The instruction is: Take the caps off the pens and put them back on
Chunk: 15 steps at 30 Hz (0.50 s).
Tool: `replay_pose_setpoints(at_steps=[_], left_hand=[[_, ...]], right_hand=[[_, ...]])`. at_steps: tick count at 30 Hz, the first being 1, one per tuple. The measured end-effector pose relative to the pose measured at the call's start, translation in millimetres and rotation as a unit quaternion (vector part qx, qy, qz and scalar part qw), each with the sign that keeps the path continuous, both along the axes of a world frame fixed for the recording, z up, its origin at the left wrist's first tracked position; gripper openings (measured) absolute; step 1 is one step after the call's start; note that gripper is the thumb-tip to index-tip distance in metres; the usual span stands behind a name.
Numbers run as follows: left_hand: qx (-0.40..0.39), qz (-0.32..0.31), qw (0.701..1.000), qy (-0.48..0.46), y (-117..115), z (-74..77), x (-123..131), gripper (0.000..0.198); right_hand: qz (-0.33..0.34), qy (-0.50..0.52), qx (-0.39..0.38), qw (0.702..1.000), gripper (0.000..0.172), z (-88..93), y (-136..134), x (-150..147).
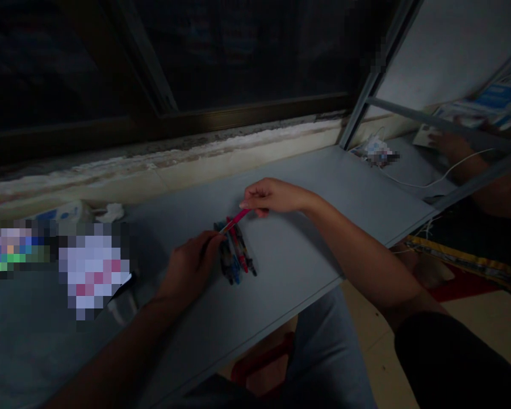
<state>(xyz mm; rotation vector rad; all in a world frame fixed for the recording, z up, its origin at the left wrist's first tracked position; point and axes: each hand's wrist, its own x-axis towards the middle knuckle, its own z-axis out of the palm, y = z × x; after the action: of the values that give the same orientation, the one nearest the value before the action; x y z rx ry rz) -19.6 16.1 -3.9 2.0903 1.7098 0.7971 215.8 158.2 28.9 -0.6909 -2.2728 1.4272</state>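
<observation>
Head view: dim light; the window (255,57) is so dark that what lies behind it cannot be made out.
Pink pen: held (239,216) slantwise between both hands, above the pens on the worktop (293,238).
Right hand: its grip pinches the pink end, wrist bent (276,195); some fingertips are hidden behind the thumb.
Left hand: its grip pinches the pale end (189,264); in shadow, most of its fingers are hard to separate.
Loose pens: lying (241,258) side by side just beyond the left fingertips, partly covered, so their number is unclear.
Soft pack: white with blue print (63,211), its front cut across by blurred items; what it contains cannot be told.
Crumpled tissue: just beside the pack (111,213).
Pixelated item: white with reddish patches (94,270), unreadable.
Co-worker's hand: far right (445,142), past the metal frame (361,113), its arm partly hidden by a bar.
</observation>
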Motion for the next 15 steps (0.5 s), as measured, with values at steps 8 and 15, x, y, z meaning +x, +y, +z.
replay_pose_setpoints(at_steps=[8,15], left_hand=[[0.006,0.004,1.0,0.011,-1.9,0.8,1.3,0.044],[-0.002,0.007,1.0,-0.013,-6.6,4.4,4.8,0.044]], right_hand=[[-0.035,-0.05,0.041,0.997,0.056,4.2,-12.2,-6.4],[0.007,0.023,0.033,0.999,0.053,9.4,-16.4,-5.2]])
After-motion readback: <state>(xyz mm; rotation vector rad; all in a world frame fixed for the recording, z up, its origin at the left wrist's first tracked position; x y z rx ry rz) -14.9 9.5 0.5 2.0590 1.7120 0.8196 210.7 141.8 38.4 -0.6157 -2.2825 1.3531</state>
